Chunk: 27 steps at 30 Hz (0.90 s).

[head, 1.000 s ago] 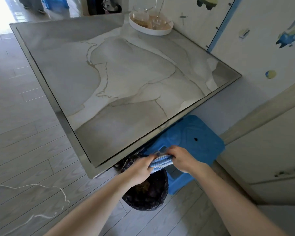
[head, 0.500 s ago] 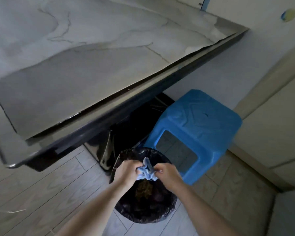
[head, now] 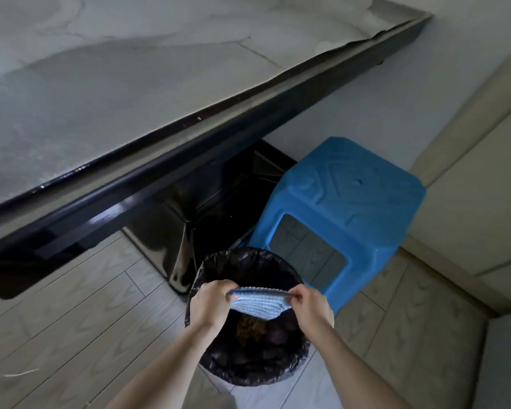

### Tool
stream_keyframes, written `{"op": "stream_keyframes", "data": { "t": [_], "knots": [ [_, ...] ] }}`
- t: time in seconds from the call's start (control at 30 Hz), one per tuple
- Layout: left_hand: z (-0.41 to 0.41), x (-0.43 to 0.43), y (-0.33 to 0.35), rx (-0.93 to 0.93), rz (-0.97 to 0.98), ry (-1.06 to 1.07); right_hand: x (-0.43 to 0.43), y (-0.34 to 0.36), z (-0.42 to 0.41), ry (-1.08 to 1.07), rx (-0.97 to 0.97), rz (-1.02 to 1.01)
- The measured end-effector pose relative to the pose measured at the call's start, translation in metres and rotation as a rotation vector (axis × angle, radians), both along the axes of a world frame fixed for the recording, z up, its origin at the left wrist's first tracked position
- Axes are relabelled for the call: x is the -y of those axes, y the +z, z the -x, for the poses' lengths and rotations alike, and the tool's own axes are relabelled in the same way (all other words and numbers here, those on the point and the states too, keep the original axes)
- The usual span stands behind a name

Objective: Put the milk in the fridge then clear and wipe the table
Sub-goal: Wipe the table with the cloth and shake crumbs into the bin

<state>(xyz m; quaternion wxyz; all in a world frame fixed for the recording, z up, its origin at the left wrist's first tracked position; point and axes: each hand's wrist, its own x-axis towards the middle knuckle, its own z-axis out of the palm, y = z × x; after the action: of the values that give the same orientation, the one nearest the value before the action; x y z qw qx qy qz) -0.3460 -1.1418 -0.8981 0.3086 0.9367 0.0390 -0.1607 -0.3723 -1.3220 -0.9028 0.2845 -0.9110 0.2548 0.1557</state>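
Observation:
I hold a blue striped cloth (head: 258, 302) stretched flat between both hands, right over the mouth of a bin lined with a black bag (head: 248, 358). My left hand (head: 211, 302) pinches its left edge and my right hand (head: 309, 302) pinches its right edge. Brown scraps lie inside the bin beneath the cloth. The marble-patterned table top (head: 115, 84) with its dark rim fills the upper left. No milk or fridge is in view.
A blue plastic stool (head: 351, 208) stands just right of the bin, against the pale wall. The table's dark glossy base (head: 186, 231) is behind the bin. Pale cabinet fronts (head: 469, 202) run along the right. The floor is light wood-look tile.
My view has dropped from the table top down to the bin. The cloth, bunched between my hands before, is now spread open over the bin.

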Motion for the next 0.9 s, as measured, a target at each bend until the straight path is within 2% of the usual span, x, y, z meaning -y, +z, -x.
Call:
{"op": "stream_keyframes", "data": {
  "t": [0.1,0.33,0.57,0.77,0.9],
  "knots": [
    [0.005,0.000,0.033,-0.001,0.077,0.003,0.006,0.041,0.004,0.016,-0.006,-0.008],
    [0.021,0.002,0.173,-0.029,0.202,-0.068,0.017,0.189,0.016,0.137,0.002,-0.106],
    [0.020,-0.016,0.362,0.046,0.169,-0.285,0.009,0.396,0.020,0.237,0.039,-0.040],
    [0.010,-0.044,0.488,0.065,0.132,-0.320,-0.014,0.515,0.012,0.308,0.167,-0.043],
    [-0.001,-0.065,0.537,0.089,0.165,-0.299,-0.027,0.562,0.003,0.350,0.265,-0.091]
  ]
}}
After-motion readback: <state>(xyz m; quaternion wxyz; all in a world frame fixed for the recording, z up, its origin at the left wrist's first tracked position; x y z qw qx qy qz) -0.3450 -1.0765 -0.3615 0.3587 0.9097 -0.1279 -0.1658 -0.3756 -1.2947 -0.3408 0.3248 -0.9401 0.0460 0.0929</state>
